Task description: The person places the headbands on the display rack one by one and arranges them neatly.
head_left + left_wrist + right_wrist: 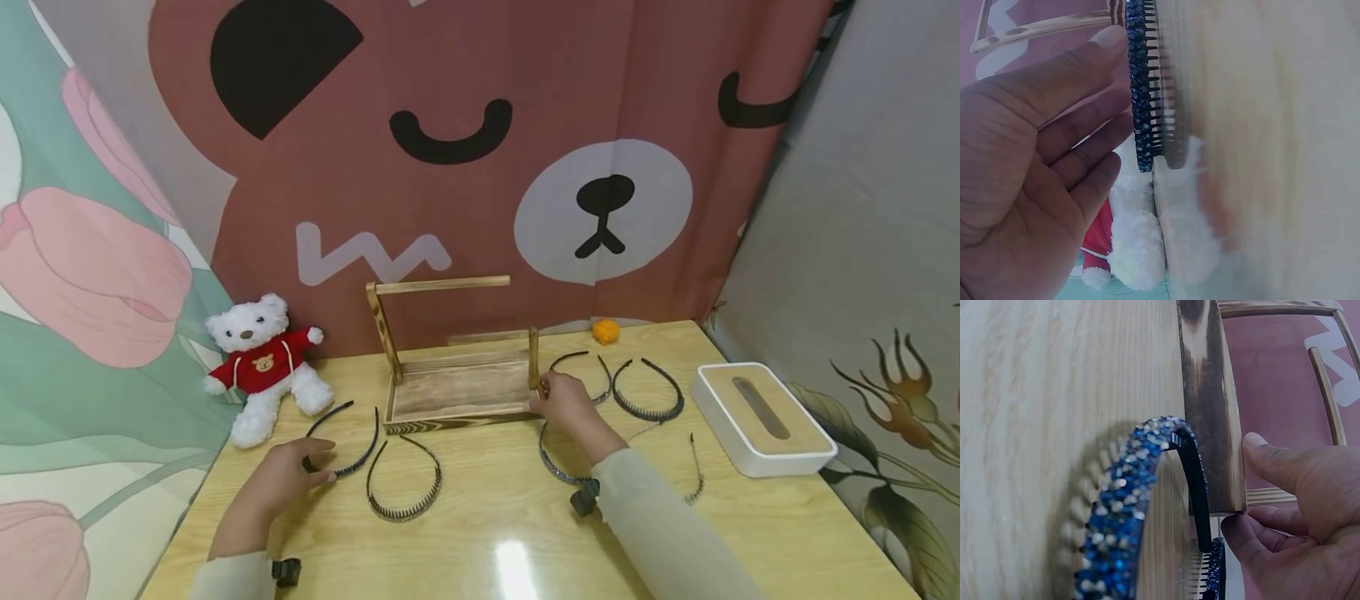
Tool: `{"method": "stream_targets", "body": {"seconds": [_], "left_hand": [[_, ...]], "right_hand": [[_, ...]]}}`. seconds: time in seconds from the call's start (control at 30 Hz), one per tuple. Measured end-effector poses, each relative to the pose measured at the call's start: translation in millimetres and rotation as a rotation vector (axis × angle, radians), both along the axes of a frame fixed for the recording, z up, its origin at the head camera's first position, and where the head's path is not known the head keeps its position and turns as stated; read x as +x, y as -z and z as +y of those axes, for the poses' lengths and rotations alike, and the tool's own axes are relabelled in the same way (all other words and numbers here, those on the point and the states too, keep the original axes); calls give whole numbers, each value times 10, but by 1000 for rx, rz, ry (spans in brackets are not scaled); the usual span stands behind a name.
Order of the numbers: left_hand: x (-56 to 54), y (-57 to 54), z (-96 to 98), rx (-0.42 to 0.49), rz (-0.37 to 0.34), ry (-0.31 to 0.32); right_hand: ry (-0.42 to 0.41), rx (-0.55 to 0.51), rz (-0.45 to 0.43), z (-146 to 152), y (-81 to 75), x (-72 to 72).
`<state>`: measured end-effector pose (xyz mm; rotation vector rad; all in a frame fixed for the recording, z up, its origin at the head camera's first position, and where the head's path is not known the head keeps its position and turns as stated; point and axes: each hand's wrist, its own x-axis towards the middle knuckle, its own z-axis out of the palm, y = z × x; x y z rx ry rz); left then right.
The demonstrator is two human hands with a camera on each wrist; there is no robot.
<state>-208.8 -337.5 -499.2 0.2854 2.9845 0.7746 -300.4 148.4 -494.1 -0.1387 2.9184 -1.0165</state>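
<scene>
My left hand [281,479] reaches over the left-hand toothed headband [358,463], thumb and fingers apart on either side of its band. In the left wrist view, the headband's dark blue sparkly band [1140,94] overlaps the fingertips. At the wooden rack [465,422], my right hand [570,408] grips the front right corner. The right wrist view shows the thumb at the upper edge of the front board [1213,412] and the fingers at its end. A headband with blue and silver stones [1119,512] lies just below that hand.
Another toothed headband [405,512] lies in front of the rack, and several more, including a black one [648,414], lie to its right. A white teddy bear [262,367] in red sits left. A tissue box [765,421] stands right; an orange ball [606,332] sits behind.
</scene>
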Motion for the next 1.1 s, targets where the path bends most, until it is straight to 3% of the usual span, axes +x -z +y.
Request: {"method": "stream_targets", "body": {"seconds": [0.17, 0.6, 0.87, 1.1], "left_hand": [[-4, 17, -7, 7, -38, 11], [-48, 12, -147, -71, 34, 50], [-62, 5, -189, -113, 85, 149], [-69, 20, -167, -109, 78, 145]], "right_hand": [[4, 20, -5, -12, 20, -13], [-8, 43, -8, -15, 18, -43], [-2, 45, -9, -23, 7, -42], [6, 53, -16, -31, 1, -40]]}}
